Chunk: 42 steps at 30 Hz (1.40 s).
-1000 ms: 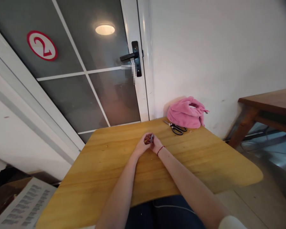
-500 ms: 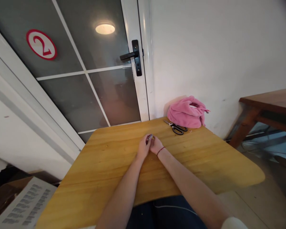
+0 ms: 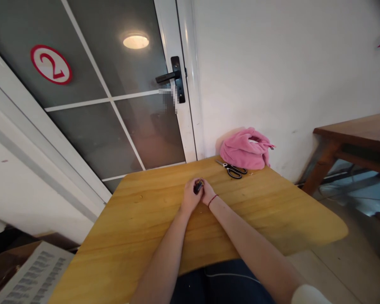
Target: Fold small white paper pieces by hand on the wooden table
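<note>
Above the middle of the wooden table [image 3: 139, 228], my two hands meet around a small dark object [image 3: 197, 186], too small to name. My left hand [image 3: 190, 195] is closed about its left side. From the right, my right hand [image 3: 208, 192] touches it with bent fingers, a red cord bracelet at the wrist. A yellowish bit shows near the right fingertips, but I cannot make out what it is. Most of the object is hidden by the fingers. Beyond my right hand lie black-handled scissors [image 3: 234, 170], their blades pointing to the back left.
A pink plush cloth or pouch [image 3: 245, 151] sits at the table's back edge against the wall. A glazed door [image 3: 123, 131] with a black handle stands behind the table. A brown wooden table [image 3: 351, 131] is at right, a box with a printed sheet [image 3: 34, 274] at lower left.
The object in my hands has turned, so its dark side now shows where a paler part showed before. Both hands stay together in nearly the same place. The view has shifted slightly.
</note>
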Motion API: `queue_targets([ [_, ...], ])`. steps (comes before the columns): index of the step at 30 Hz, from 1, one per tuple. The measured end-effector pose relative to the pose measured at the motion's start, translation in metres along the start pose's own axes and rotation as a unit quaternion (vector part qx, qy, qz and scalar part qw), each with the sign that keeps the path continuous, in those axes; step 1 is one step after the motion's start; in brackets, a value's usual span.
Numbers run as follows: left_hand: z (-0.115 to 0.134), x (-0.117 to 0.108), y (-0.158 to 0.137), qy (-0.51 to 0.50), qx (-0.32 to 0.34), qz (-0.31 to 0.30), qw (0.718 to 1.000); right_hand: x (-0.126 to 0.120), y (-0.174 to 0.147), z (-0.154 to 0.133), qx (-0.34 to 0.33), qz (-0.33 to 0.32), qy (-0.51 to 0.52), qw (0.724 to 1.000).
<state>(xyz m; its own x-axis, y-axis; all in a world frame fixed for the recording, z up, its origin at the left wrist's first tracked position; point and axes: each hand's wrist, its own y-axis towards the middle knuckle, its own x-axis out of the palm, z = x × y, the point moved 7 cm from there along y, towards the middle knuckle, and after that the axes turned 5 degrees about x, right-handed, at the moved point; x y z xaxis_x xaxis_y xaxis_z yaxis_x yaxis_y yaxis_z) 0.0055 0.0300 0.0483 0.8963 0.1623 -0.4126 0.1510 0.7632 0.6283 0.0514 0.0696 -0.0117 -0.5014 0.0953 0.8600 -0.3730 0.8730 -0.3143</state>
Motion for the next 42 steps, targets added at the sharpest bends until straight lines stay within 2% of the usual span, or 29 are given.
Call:
queue_targets([
  [7,0.002,-0.003,0.002,0.008,0.028,-0.01,1.0,0.008,-0.01,0.006,0.06,-0.045,0.032,0.997],
  [13,-0.001,-0.009,0.003,0.01,0.004,0.004,1.0,0.015,-0.013,0.007,0.077,-0.082,0.039,0.993],
  [17,0.005,-0.012,0.002,0.011,0.012,0.004,1.0,0.015,-0.01,0.006,0.066,-0.111,0.025,0.991],
  [24,0.011,-0.019,0.0,-0.025,0.006,0.024,0.999,0.006,-0.011,0.01,0.096,-0.093,0.006,0.991],
  [31,0.005,-0.015,0.001,0.017,0.015,0.02,1.0,0.013,-0.011,0.014,0.07,-0.107,-0.031,0.991],
  [37,-0.003,-0.015,-0.002,0.03,-0.011,0.025,0.999,0.014,-0.012,0.02,0.063,-0.096,-0.027,0.993],
  [42,-0.007,-0.01,-0.001,-0.03,-0.019,-0.014,0.999,0.015,-0.01,0.021,0.068,-0.106,-0.031,0.992],
])
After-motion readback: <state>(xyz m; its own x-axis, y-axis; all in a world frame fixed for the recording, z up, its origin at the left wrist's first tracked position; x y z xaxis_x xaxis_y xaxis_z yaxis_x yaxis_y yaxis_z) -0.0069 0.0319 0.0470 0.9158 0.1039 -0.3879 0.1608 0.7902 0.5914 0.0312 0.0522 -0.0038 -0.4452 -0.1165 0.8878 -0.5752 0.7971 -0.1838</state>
